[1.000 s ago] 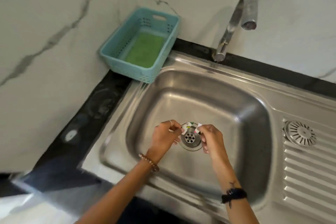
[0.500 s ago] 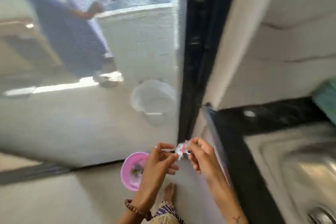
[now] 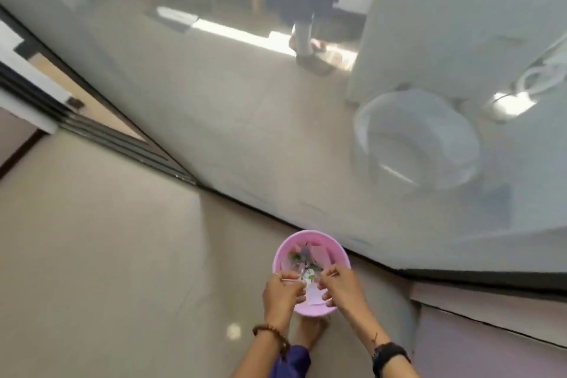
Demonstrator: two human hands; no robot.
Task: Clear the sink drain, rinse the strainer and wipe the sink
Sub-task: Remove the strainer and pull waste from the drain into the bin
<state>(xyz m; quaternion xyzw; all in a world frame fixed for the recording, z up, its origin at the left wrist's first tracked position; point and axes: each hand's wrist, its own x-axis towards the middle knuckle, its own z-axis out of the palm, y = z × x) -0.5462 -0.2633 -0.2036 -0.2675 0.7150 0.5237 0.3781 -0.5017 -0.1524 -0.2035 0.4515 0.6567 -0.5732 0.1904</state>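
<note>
the left hand (image 3: 281, 291) and right hand (image 3: 340, 285) are close together over a pink bowl (image 3: 340, 252) on the floor (image 3: 107, 255), fingers curled, pinching small bits of debris (image 3: 306, 277) between them. scraps lie inside the bowl. a bare foot (image 3: 310, 330) shows just below it. behind the glass door (image 3: 214, 101) stand a white bucket (image 3: 414, 138) and another person's legs (image 3: 303, 37).

- Left hand (image 3: 281, 292): thin ring on one of the fingers (image 3: 277, 275).
- Left wrist: bracelet of round brown beads (image 3: 271, 333), strung in a single row, short tail of beads hanging below.
- Right hand (image 3: 341, 286): bare, no ring visible.
- Right wrist: broad black band (image 3: 389, 354); small dark mark on the forearm just above it, too blurred to read.
- Lower body: blue-purple patterned garment (image 3: 291, 362); one bare foot (image 3: 310, 331).
</note>
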